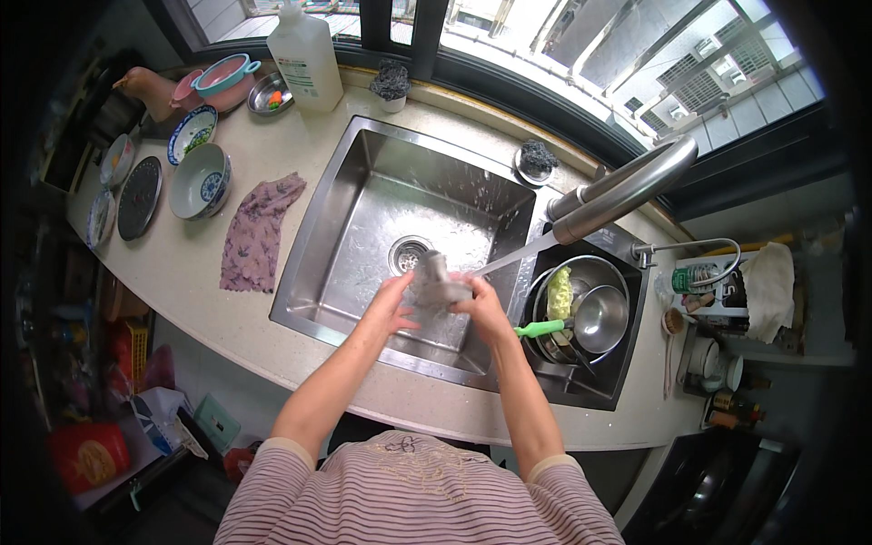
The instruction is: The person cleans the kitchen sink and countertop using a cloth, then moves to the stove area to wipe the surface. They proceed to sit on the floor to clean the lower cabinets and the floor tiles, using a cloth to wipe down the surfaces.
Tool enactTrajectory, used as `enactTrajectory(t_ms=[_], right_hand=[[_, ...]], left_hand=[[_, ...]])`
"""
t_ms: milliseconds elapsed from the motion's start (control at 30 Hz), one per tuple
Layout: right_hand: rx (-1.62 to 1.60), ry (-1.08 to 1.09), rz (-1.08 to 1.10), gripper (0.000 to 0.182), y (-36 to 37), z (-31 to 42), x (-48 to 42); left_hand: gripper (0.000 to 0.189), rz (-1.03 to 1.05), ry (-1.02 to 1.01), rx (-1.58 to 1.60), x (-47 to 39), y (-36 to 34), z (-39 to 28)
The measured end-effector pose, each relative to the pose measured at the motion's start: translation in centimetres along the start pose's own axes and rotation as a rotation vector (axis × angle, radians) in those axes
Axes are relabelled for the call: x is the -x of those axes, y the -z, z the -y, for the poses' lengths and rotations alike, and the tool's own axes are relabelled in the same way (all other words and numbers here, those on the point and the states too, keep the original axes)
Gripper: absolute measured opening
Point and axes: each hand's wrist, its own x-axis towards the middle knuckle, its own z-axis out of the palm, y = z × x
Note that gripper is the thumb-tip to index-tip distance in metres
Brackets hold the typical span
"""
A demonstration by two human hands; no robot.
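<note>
Over the large stainless steel sink basin, my right hand grips a small greyish piece with a wide rim and a stem-like part. Motion blurs it, so its exact kind is unclear; it resembles a sink strainer. My left hand is just left of it with fingers apart; whether the thumb touches the piece is hard to see. From the pull-out faucet a stream of water runs down to the piece. Behind the hands lies the drain, partly hidden by the piece.
Right of the basin, a metal bowl holds a ladle and pale green leaves; a green handle juts leftward. A purple cloth and patterned bowl lie left. A large pump bottle stands behind.
</note>
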Motion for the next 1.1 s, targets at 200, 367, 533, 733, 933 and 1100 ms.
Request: enactTrajectory(t_ms=[200, 367, 533, 733, 933, 1100], right_hand=[[-0.405, 0.01, 0.057, 0.033, -1.9, -0.5, 2.1], [-0.444, 0.135, -0.309, 0.035, 0.6, -4.8, -2.4], [-0.818, -0.013, 0.042, 0.055, -1.1, -4.3, -2.4], [-0.609, 0.015, -0.173, 0.023, -2.1, -4.6, -2.4], [-0.707, 0.05, -0.446, 0.017, -4.7, -6.0, -1.7], [-0.903, -0.121, -0.237, 0.015, -3.9, -6.7, -2.7]], left_hand=[[0.037, 0.289, 0.079, 0.619, -7.5, 0.4, 4.4], [0.033, 0.156, -0.083, 0.553, 1.1, -3.0, 1.5], [0.041, 0.363, 0.098, 0.483, 1.7, -2.0, 0.4], [0.061, 0.357, 0.168, 0.394, 1.2, -1.1, 1.9], [0.026, -0.097, -0.329, 0.417, 0.1, -2.6, 4.2], [0.019, -0.338, -1.218, -0.421, 2.5, -2.8, 3.6]])
